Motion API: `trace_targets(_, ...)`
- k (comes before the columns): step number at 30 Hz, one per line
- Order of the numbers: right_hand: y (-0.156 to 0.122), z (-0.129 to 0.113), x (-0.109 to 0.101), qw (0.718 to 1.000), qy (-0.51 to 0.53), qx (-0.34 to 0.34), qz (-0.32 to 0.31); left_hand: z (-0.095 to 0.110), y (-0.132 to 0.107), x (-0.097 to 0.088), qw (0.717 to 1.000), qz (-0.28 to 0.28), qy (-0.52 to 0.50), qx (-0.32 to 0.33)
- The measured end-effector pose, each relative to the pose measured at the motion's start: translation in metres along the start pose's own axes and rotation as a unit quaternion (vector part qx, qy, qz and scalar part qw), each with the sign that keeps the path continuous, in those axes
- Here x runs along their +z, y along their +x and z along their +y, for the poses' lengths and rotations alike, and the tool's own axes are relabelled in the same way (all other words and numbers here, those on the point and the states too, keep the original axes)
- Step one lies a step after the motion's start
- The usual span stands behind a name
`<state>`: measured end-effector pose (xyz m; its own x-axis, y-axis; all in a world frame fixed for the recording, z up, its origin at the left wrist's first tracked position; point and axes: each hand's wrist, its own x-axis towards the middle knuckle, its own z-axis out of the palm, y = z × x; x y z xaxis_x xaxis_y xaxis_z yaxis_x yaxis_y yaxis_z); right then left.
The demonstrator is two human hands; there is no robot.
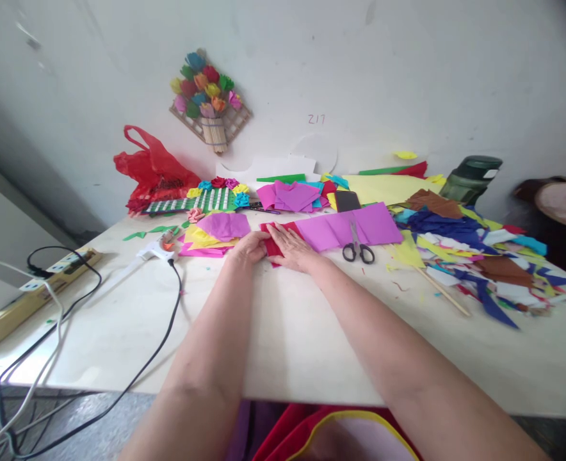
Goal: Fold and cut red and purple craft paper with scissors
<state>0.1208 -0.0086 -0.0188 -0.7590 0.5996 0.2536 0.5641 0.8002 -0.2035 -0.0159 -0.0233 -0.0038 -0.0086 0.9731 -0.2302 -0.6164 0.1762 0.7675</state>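
Note:
A folded piece of red crepe paper (pixel 274 246) lies on the table between my hands. My right hand (pixel 292 248) presses flat on it with the fingers stretched out. At its left edge my left hand (pixel 251 248) has its fingers curled in and closed on the paper. A long purple paper strip (pixel 340 227) with fold creases runs to the right from under the red piece. Black-handled scissors (pixel 357 248) rest partly on that strip. Left of my hands lie purple petal-shaped pieces (pixel 225 226) over yellow and pink ones.
A white glue gun (pixel 158 248) with a black cord lies at left, near a power strip (pixel 28 298). Paper scraps (pixel 485 256), a wooden stick (pixel 444 291) and a green bottle (pixel 472 179) are at right. Behind are a phone (pixel 347 202) and a red bag (pixel 155 169).

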Motion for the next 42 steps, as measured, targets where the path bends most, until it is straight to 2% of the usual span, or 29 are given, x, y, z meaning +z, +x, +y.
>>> trace_targets(12, 0.002, 0.001, 0.003, 0.999, -0.011, -0.021, 0.043, 0.005, -0.006, 0.007, 0.999, 0.037, -0.02, -0.016)
trace_targets(21, 0.004, 0.001, 0.004, 0.996, -0.012, -0.032, 0.078, 0.003, -0.008, 0.004, 0.998, 0.013, -0.067, -0.01)
trace_targets(31, 0.005, 0.005, 0.005, 0.997, 0.042, -0.018, 0.061, 0.001, -0.008, 0.007, 0.999, 0.027, -0.042, -0.009)
trace_targets(37, 0.006, 0.005, 0.003, 0.996, 0.078, -0.022, 0.039, 0.0, -0.003, 0.0, 1.0, -0.013, 0.007, -0.012)
trace_targets(39, 0.007, 0.008, 0.001, 0.992, 0.12, -0.007, 0.046, 0.0, -0.002, -0.001, 1.0, -0.021, 0.019, -0.012)
trace_targets(42, 0.007, 0.016, -0.002, 0.971, 0.2, 0.068, 0.111, 0.001, -0.002, -0.001, 0.999, -0.023, 0.026, -0.015)
